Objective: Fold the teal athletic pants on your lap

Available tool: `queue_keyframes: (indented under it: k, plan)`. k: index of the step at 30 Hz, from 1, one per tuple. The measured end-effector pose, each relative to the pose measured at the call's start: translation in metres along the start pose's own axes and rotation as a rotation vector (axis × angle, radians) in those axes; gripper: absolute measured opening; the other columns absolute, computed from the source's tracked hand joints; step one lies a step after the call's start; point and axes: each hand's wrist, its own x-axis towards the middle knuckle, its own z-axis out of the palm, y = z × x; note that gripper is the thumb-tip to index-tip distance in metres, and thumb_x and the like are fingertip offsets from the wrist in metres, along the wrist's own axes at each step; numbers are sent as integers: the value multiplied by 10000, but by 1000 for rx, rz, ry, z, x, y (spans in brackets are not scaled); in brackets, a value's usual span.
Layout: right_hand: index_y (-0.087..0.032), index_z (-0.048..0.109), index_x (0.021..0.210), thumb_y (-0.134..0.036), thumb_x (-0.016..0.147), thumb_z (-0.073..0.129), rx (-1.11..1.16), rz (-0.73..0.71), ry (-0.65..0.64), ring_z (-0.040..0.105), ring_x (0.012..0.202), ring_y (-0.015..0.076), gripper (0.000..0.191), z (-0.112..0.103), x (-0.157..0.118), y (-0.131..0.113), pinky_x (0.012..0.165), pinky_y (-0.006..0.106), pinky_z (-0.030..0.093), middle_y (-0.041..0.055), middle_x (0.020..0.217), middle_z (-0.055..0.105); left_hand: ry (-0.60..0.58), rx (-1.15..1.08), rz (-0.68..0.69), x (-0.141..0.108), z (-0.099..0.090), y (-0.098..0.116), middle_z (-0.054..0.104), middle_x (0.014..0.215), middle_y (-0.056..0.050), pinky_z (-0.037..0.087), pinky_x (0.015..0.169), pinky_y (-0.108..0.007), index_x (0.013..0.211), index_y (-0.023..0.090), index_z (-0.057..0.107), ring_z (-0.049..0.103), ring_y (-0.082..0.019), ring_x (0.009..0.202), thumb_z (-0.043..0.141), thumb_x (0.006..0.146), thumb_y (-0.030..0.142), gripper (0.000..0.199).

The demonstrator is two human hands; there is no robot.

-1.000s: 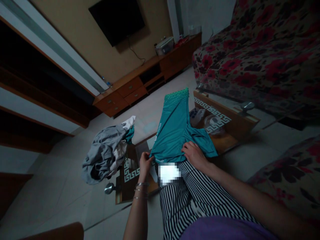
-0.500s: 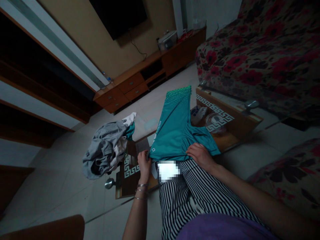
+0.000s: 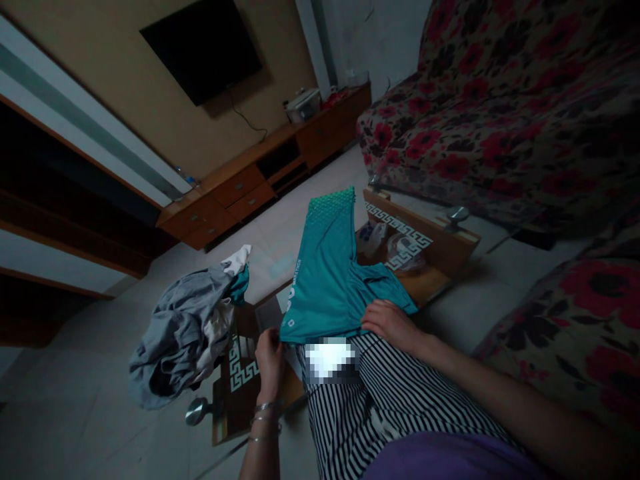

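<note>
A teal sports shirt [image 3: 325, 280] with a green patterned far end and white lettering lies folded lengthwise on the glass coffee table [image 3: 445, 263]. Its sleeve points right. My left hand [image 3: 270, 360] is closed at the shirt's near left corner, its fingertips partly hidden. With bent fingers, my right hand [image 3: 393, 325] grips the near edge beside the sleeve. Left of the shirt, a heap of grey and white clothes [image 3: 185, 327] lies on the table, a bit of teal cloth showing at its far side.
Plastic bags [image 3: 405, 252] show under the glass. A flowered sofa [image 3: 480, 113] stands at the right, with another flowered seat [image 3: 590, 313] nearer. Beyond the table are a wooden TV cabinet [image 3: 240, 193] and a wall-mounted television [image 3: 205, 53]. My striped trousers [image 3: 345, 413] adjoin the table's near edge.
The view has swung so that the room's things sit further left, and the table and clothes lower in view. Both hands stay at the shirt's near edge, and the shirt keeps its shape.
</note>
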Motion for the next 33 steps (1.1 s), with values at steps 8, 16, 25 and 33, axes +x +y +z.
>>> queue_keyframes:
  k: [8, 16, 25, 33]
  plan:
    - [-172, 655, 1071, -253, 861, 655, -174, 241, 213, 521, 1005, 243, 225, -23, 36, 46, 870, 350, 422, 94, 1028, 619, 14, 209, 440, -41, 10, 97, 532, 1244, -128, 397, 970, -449, 1159, 170, 564, 467, -292, 1172, 451, 781, 12, 424]
    - [-175, 673, 1072, -163, 886, 557, -170, 430, 123, 589, 1004, 212, 220, -17, 68, 61, 881, 312, 421, 82, 1052, 681, -273, 146, 582, -66, 63, 157, 573, 1162, -84, 395, 918, -399, 1209, 195, 560, 478, -249, 1076, 435, 838, -1, 437]
    - [-174, 726, 909, -158, 865, 538, -31, 775, 29, 656, 869, 162, 194, -46, 74, 106, 718, 220, 427, 68, 949, 730, -309, 153, 517, -64, 59, 153, 587, 949, -58, 368, 814, -350, 916, 177, 630, 489, -226, 921, 457, 896, 66, 206]
    - [-159, 694, 994, -346, 907, 589, -29, 575, 73, 623, 922, 161, 231, -54, 77, 85, 791, 229, 424, 91, 1010, 683, -296, 168, 521, -65, 61, 152, 581, 950, -67, 370, 823, -359, 900, 171, 615, 483, -235, 930, 439, 853, 19, 237]
